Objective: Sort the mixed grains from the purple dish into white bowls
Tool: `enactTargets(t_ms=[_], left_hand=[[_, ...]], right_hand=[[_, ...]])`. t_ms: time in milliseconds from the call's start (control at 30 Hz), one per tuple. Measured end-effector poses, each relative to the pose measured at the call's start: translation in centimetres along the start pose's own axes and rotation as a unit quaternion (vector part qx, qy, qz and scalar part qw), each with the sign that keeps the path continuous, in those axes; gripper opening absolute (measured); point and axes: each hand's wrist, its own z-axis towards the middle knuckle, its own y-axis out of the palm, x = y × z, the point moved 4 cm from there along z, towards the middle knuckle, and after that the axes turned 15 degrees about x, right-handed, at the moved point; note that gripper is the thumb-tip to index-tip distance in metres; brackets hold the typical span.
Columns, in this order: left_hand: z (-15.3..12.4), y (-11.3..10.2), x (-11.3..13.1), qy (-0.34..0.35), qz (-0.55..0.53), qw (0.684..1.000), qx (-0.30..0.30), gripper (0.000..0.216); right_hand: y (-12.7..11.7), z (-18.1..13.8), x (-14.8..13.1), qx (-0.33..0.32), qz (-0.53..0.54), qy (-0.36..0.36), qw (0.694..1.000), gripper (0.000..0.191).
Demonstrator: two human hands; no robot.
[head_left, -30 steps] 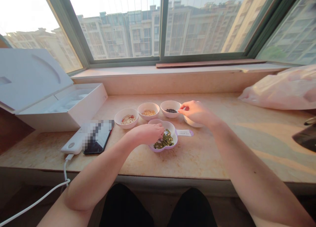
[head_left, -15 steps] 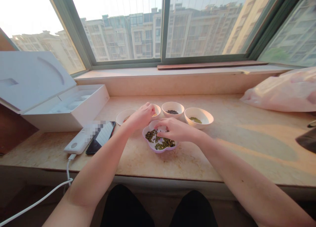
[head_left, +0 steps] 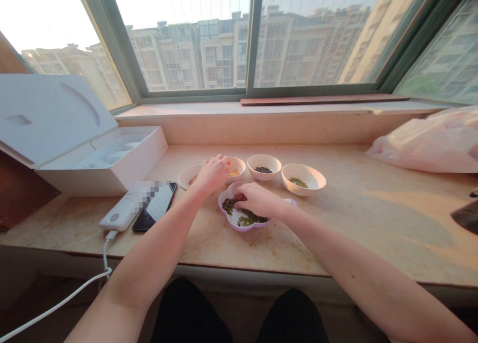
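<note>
My left hand (head_left: 214,173) is over the gap between a white bowl with reddish contents (head_left: 184,177) and a white bowl of yellow grains (head_left: 239,170). Its fingers are bent together, and whatever they hold is hidden. Lower down, my right hand (head_left: 257,199) reaches into a lilac-rimmed, flower-shaped dish (head_left: 233,222). There its thumb and fingers close in a pinch among green beans (head_left: 246,219); what sits between the tips is too small to make out. Part of the dish lies hidden beneath this hand.
Right of the yellow grains stand a bowl of dark beans (head_left: 263,166) and a bowl of green beans (head_left: 303,179). At left are an open white box (head_left: 138,159), a phone (head_left: 155,207) and a white power bank (head_left: 117,216) with a cable. A plastic bag (head_left: 425,141) lies far right.
My right hand has lowered into the flower-shaped dish, its spread fingers coming together. My left hand has drawn slightly back to the left, uncovering more yellow grains. The view has shifted a little.
</note>
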Motion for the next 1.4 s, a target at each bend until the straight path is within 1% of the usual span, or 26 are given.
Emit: enactTargets(t_ms=[67, 167, 367, 567, 633, 733, 833, 967, 1067, 1167, 1267, 1333, 1400], left_hand=[[-0.1, 0.0, 0.2, 0.003, -0.004, 1.000, -0.003, 0.033], [-0.1, 0.0, 0.3, 0.001, -0.007, 1.000, 0.000, 0.033], [-0.1, 0.0, 0.4, 0.003, -0.018, 1.000, 0.003, 0.031], [-0.1, -0.1, 0.6, 0.005, -0.023, 1.000, 0.014, 0.030], [-0.2, -0.1, 0.6, 0.007, -0.027, 1.000, 0.013, 0.030], [-0.1, 0.0, 0.4, 0.002, -0.034, 0.999, 0.012, 0.030], [0.0, 0.1, 0.3, 0.002, -0.038, 0.999, 0.017, 0.032], [-0.1, 0.0, 0.3, 0.017, -0.040, 0.999, 0.019, 0.034], [-0.1, 0.0, 0.2, 0.027, -0.045, 0.998, 0.018, 0.033], [-0.1, -0.1, 0.0, 0.030, -0.062, 0.997, 0.028, 0.033], [-0.1, -0.3, 0.1, 0.040, -0.079, 0.995, 0.039, 0.031], [-0.2, -0.6, 0.8, 0.077, -0.096, 0.992, 0.026, 0.029], [-0.6, -1.0, 2.0, 0.131, -0.117, 0.984, -0.009, 0.026]], right_hand=[[0.1, 0.1, 0.3, -0.007, -0.004, 0.016, 1.000, 0.013], [0.3, 0.3, 0.5, -0.017, -0.002, 0.022, 1.000, 0.016], [-0.2, 0.2, 0.3, 0.008, 0.015, -0.012, 1.000, 0.019], [-0.7, 0.3, 0.7, 0.054, 0.107, -0.010, 0.993, 0.024], [-0.7, 0.4, 1.2, 0.061, 0.165, 0.012, 0.984, 0.024], [-0.9, 0.3, 2.2, 0.041, 0.284, 0.080, 0.955, 0.020], [-1.4, 0.0, 2.9, 0.012, 0.389, 0.158, 0.907, 0.021], [-2.3, -0.3, 3.2, 0.006, 0.470, 0.224, 0.854, 0.029], [-2.6, -0.4, 3.1, 0.010, 0.498, 0.238, 0.834, 0.033], [-3.3, -0.5, 3.5, 0.042, 0.490, 0.232, 0.839, 0.035], [-5.0, -0.4, 4.7, 0.118, 0.432, 0.206, 0.870, 0.035], [-6.6, -0.4, 5.9, 0.193, 0.348, 0.175, 0.900, 0.032], [-8.2, -0.4, 7.1, 0.267, 0.223, 0.146, 0.926, 0.027]])
